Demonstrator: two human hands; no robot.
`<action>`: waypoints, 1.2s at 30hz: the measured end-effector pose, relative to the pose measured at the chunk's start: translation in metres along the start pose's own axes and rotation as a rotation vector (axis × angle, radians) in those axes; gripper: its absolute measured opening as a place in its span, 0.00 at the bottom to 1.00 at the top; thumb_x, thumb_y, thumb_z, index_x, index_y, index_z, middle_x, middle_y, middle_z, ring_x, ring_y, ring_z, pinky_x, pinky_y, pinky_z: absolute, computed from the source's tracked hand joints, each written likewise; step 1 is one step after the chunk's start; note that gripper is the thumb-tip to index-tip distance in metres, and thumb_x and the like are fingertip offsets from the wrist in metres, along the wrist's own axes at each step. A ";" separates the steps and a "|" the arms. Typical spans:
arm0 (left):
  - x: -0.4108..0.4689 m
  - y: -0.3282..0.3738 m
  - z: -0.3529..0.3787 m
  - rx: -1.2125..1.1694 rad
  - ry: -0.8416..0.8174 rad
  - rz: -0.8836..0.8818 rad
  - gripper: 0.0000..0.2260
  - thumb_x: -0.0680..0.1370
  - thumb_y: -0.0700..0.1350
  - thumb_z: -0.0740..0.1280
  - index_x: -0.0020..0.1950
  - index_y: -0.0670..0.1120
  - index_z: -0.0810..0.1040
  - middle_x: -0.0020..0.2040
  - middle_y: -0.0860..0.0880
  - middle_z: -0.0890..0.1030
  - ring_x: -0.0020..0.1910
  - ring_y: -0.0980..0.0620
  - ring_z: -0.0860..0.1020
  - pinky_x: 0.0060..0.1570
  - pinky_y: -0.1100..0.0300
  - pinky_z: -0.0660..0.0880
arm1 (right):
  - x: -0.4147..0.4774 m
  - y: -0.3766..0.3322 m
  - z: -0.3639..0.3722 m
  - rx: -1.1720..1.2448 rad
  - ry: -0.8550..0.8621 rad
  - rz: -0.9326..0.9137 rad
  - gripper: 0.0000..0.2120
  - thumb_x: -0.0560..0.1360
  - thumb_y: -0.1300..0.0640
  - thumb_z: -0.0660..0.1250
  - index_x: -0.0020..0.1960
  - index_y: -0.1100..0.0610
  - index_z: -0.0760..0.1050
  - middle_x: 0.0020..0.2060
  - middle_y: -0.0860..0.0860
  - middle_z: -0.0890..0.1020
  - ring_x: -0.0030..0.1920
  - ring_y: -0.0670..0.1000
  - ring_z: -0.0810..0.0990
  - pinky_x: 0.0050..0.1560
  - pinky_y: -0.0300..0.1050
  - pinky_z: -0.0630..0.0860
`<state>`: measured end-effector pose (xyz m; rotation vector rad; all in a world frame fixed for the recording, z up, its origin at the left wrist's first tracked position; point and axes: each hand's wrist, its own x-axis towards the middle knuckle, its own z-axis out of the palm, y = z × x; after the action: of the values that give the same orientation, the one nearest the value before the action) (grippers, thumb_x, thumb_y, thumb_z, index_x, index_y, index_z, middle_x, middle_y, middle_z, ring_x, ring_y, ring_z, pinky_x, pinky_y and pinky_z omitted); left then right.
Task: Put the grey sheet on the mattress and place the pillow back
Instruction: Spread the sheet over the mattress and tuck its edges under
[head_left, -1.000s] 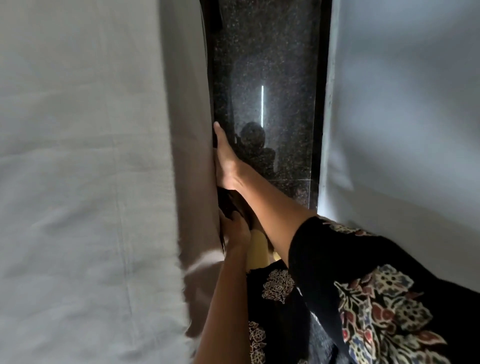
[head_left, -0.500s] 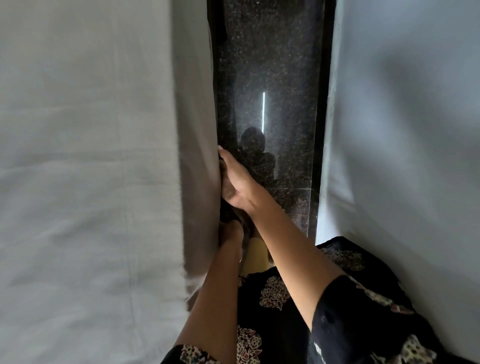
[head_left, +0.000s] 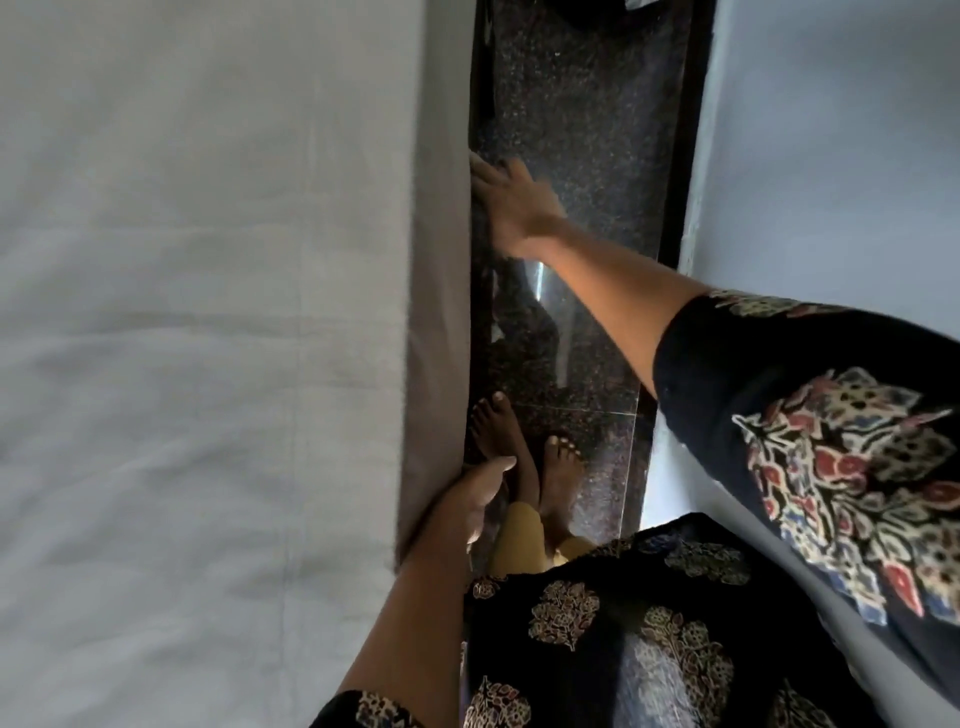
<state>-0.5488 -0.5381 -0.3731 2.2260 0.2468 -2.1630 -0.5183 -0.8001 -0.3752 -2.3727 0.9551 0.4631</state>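
My right hand (head_left: 511, 208) presses flat against the grey sheet (head_left: 208, 312) at its draped side edge; my left hand (head_left: 470, 499) touches that edge nearer me, its fingers hidden.

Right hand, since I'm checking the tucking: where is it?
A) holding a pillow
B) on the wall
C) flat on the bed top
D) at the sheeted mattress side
D: the right hand touches the grey sheet where it hangs down the side, next to the dark floor.
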 end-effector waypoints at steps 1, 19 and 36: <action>-0.004 -0.001 -0.003 0.019 -0.064 -0.027 0.26 0.81 0.54 0.59 0.75 0.42 0.62 0.74 0.46 0.64 0.72 0.46 0.64 0.69 0.55 0.62 | -0.003 0.000 0.001 -0.074 0.004 -0.045 0.33 0.77 0.62 0.56 0.77 0.48 0.48 0.77 0.42 0.46 0.72 0.60 0.57 0.62 0.58 0.68; -0.045 -0.018 0.027 -0.029 0.411 0.180 0.27 0.80 0.39 0.60 0.76 0.40 0.52 0.74 0.40 0.61 0.73 0.43 0.62 0.68 0.56 0.61 | -0.081 -0.021 0.043 -0.441 -0.157 -0.172 0.34 0.77 0.56 0.58 0.78 0.54 0.43 0.77 0.51 0.42 0.76 0.61 0.40 0.71 0.68 0.47; -0.024 -0.095 0.048 1.852 0.477 0.350 0.22 0.82 0.47 0.47 0.70 0.40 0.69 0.69 0.41 0.71 0.74 0.39 0.57 0.71 0.43 0.34 | -0.166 -0.060 0.131 -0.446 -0.260 -0.332 0.31 0.79 0.56 0.58 0.77 0.48 0.49 0.77 0.50 0.47 0.76 0.62 0.45 0.69 0.65 0.57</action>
<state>-0.6091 -0.4525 -0.3425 2.6364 -2.8177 -1.4273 -0.6041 -0.5981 -0.3770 -2.7018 0.3531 0.8984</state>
